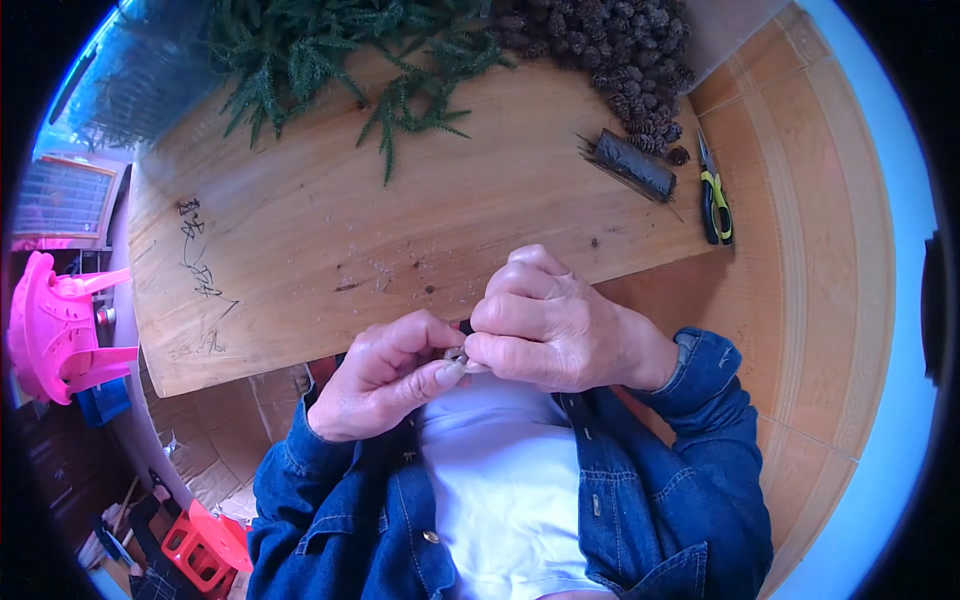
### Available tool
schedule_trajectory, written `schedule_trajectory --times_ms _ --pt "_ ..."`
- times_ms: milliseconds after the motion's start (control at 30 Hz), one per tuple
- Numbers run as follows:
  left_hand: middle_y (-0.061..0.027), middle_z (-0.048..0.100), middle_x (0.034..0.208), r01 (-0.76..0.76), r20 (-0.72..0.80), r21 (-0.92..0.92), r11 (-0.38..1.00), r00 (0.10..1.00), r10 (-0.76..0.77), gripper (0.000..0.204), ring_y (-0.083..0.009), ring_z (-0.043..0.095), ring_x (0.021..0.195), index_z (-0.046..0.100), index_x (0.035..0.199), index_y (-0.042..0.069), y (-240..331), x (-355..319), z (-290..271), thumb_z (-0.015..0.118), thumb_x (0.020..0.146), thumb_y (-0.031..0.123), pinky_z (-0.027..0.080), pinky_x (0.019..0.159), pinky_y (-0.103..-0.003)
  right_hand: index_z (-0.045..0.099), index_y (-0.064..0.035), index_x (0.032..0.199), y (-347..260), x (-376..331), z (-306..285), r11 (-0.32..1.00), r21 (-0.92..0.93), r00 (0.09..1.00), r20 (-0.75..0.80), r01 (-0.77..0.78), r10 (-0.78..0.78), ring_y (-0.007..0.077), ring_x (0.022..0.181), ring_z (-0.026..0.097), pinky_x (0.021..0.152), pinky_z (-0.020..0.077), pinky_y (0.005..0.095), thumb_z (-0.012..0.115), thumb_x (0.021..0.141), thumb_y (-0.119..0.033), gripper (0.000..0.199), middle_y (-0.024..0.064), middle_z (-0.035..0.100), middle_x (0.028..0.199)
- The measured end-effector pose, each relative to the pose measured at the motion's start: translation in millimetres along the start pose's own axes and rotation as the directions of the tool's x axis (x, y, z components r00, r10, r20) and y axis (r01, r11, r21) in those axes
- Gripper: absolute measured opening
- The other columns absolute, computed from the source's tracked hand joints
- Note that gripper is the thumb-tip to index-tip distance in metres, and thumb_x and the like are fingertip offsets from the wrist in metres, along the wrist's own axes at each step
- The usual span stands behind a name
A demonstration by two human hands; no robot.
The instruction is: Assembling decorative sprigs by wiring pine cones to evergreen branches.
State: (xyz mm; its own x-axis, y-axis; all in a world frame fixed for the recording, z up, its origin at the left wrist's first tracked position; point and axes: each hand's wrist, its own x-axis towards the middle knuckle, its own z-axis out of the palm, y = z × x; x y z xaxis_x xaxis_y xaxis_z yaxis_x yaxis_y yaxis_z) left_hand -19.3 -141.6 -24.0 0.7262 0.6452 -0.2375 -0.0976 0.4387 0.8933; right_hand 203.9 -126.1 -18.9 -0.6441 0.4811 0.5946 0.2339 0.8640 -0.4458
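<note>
Something small and pale [457,355], too tiny to name, sits pinched between both hands just above the person's chest, off the near edge of the wooden surface [400,240]. The left hand [385,378] has thumb and fingers [447,374] closed on it; the right hand [545,325] curls over it from the other side, fingers bent shut around it. Both sleeves are blue denim. The board is bare, light wood with dark scribbles at its left end. At its far edge lie green fir sprigs [340,60] and a heap of pine cones [620,55], with a dark roll [635,165] beside the heap. Green-handled pliers [714,195] lie on the orange floor tiles [800,290]. A pink plastic stool [50,325] stands at left.
</note>
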Motion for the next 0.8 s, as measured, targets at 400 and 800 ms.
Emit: schedule_trajectory --times_ms 400,800 --pt "-0.0151 0.06 0.082 -0.41 0.055 0.704 0.58 0.845 0.531 0.022 -0.0234 0.061 0.069 0.058 0.099 -0.002 -13 16 4 0.066 0.079 0.001 0.047 0.06 -0.03 0.047 -0.004 0.067 3 5 -7 0.998 0.007 0.994 0.089 -0.063 0.062 0.0239 0.056 0.045 0.051 0.035 0.035 0.065 0.071 -0.005 0.019 0.0079 0.042 0.065" --pt "-0.015 0.061 0.086 -0.281 -0.021 0.554 0.784 0.936 0.35 0.028 -0.0228 0.063 0.076 0.057 0.106 -0.003 4 27 1 0.064 0.08 0.001 0.05 0.065 -0.03 0.048 -0.0021 0.072 14 -1 -2 0.998 0.018 0.998 -0.022 -0.063 0.063 0.0262 0.054 0.043 0.049 0.0344 0.0351 0.064 0.078 -0.003 0.017 0.0112 0.044 0.065"
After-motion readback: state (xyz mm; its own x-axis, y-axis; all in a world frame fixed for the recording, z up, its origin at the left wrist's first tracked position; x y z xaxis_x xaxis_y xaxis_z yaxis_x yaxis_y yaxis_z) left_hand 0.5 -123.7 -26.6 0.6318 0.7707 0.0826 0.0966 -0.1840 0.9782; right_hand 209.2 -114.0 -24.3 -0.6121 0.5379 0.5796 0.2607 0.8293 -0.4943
